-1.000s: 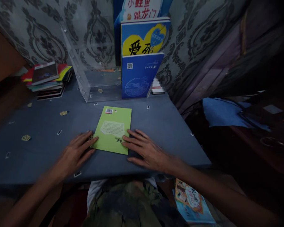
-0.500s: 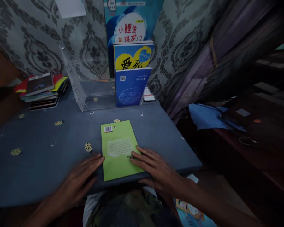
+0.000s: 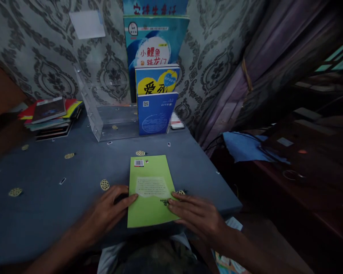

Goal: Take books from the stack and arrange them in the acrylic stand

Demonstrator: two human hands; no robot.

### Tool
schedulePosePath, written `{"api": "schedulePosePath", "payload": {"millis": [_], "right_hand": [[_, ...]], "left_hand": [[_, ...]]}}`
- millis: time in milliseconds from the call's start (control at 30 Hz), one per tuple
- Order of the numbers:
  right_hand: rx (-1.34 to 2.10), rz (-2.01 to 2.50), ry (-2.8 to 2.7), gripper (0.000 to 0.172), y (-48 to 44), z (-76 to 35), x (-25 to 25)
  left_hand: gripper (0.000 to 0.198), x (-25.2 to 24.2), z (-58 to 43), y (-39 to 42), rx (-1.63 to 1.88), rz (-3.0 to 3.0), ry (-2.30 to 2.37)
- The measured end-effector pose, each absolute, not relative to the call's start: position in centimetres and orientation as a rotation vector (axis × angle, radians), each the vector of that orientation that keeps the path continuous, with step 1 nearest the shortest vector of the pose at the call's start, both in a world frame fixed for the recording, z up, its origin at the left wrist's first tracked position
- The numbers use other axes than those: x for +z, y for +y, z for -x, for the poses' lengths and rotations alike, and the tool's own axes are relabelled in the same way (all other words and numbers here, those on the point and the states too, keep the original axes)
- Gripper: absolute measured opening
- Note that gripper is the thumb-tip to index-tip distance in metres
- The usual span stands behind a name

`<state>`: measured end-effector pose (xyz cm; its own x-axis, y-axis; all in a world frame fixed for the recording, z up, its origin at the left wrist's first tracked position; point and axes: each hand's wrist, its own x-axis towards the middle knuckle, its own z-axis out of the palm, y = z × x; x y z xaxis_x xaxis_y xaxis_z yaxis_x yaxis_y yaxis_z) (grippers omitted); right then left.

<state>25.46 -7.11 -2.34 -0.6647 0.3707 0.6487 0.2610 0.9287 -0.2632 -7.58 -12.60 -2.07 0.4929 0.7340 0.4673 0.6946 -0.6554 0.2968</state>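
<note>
A green book (image 3: 148, 217) lies on the table close to its front edge, with a barcode at its far left corner and a pale printed text panel. My left hand (image 3: 104, 211) grips the book's left edge, thumb on the cover and index finger bent against the side. On the opposite side, my right hand (image 3: 198, 213) holds the right edge, its fingers laid together over the cover; its thumb is mostly hidden. Beyond the book, a blue book (image 3: 157, 114) stands in a clear acrylic rack (image 3: 95, 121), in front of a blue-and-yellow book (image 3: 143, 80) and a teal book (image 3: 154, 32).
A stack of books (image 3: 53, 114) sits at the table's (image 3: 82, 163) far left. White paper (image 3: 87, 24) hangs on the patterned wall covering. To the right are a tied purple curtain (image 3: 225, 102) and a blue cloth (image 3: 246, 148) on a dark red surface.
The green book has turned slightly and shifted right. My left hand has moved onto its edge, thumb now over the cover. The view has tilted up a little.
</note>
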Motion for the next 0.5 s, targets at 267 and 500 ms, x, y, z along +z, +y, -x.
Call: {"api": "schedulePosePath", "payload": {"millis": [267, 500], "right_hand": [[0.551, 0.718, -2.068, 0.023, -3.5, -24.9, 3.3], [0.982, 0.945, -1.684, 0.038, 2.3, -21.1, 2.5]], "left_hand": [[0.030, 1.6, 6.6, -5.7, 1.141, -2.250, 1.094], [0.042, 5.5, 3.8, -0.6, 1.413, -1.545, 1.317]]}}
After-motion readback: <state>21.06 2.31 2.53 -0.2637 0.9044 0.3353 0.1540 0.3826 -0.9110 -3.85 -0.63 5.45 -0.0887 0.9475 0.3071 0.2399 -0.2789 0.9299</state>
